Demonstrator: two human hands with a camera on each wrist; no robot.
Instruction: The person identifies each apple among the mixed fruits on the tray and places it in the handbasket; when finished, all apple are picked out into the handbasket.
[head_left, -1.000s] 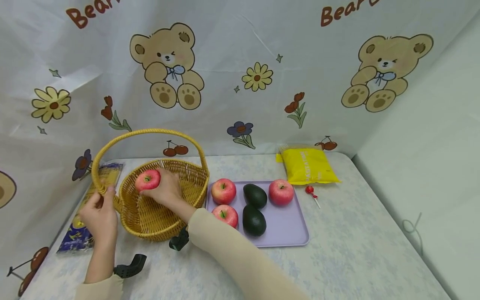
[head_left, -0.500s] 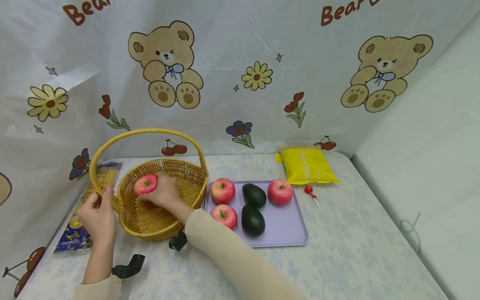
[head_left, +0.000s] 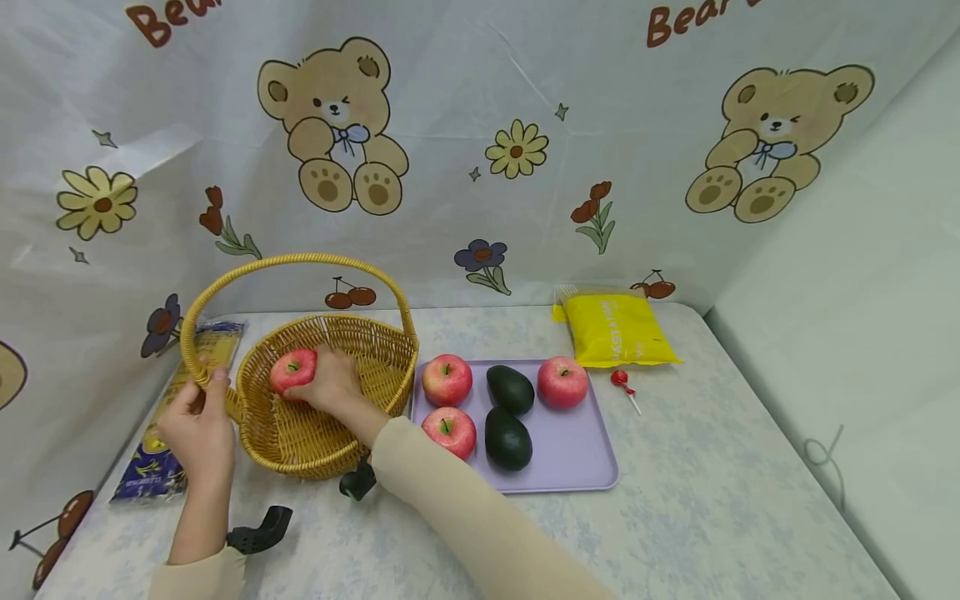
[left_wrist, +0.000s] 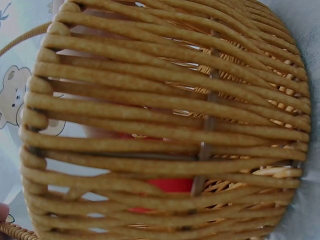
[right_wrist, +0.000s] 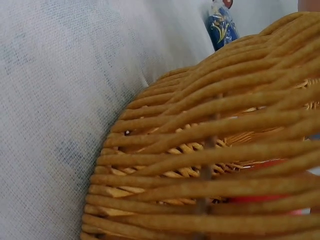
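Head view, left to right: the left grip (head_left: 198, 429) is closed round the handle (head_left: 296, 260) of the wicker basket (head_left: 378, 342); inside that, the right grip (head_left: 330, 385) holds a red apple (head_left: 292, 372). I'd brace the handle and let the apple touch down before easing off.

Brown lettering on the wall cloth (head_left: 442, 83) reads "Bear" at upper right and "Bea" at upper left, both words cut off by the top edge. The blue-and-yellow packet (head_left: 150, 462) says "SPAGHETTI"; the yellow bag (head_left: 621, 332) shows "PASTA", its remaining print too blurred.
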